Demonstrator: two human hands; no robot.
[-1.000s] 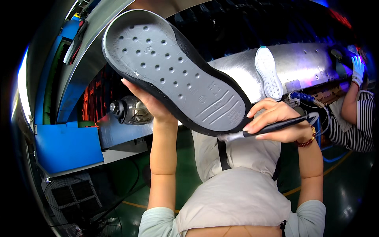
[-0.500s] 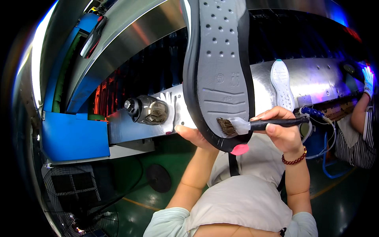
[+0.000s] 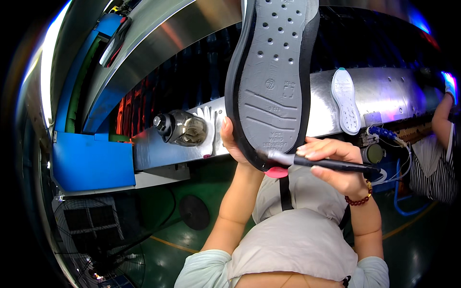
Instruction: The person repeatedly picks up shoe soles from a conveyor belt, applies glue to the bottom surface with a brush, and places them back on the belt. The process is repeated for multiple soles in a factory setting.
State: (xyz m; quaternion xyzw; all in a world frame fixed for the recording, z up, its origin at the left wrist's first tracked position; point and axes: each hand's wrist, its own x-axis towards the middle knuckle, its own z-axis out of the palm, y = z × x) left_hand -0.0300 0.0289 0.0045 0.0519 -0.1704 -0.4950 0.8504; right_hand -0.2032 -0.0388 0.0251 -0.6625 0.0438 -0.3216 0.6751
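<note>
A large grey shoe sole [image 3: 273,62] with a black rim and a pink tab at its heel is held up before me, toe end out at the top. My left hand [image 3: 236,143] grips the heel from its left edge, thumb showing and the other fingers hidden behind. Between the fingers and thumb of my right hand [image 3: 338,165] is a black-handled brush [image 3: 331,164]. The brush's bristles lie at the inner edge of the heel, near the black rim, and are partly blurred.
A white sole [image 3: 345,101] lies on the metal ledge to the right. Left of centre, a dark-capped clear bottle [image 3: 181,128] lies beside a white glove [image 3: 207,132]. A dark conveyor runs behind. Far left is another sole [image 3: 115,43]; at far right, a co-worker's gloved hand [image 3: 450,86].
The brush has moved left and slightly down, from the heel's grey surface to its edge. The sole has shifted and tilted a little, and my left hand has moved up along its side.
</note>
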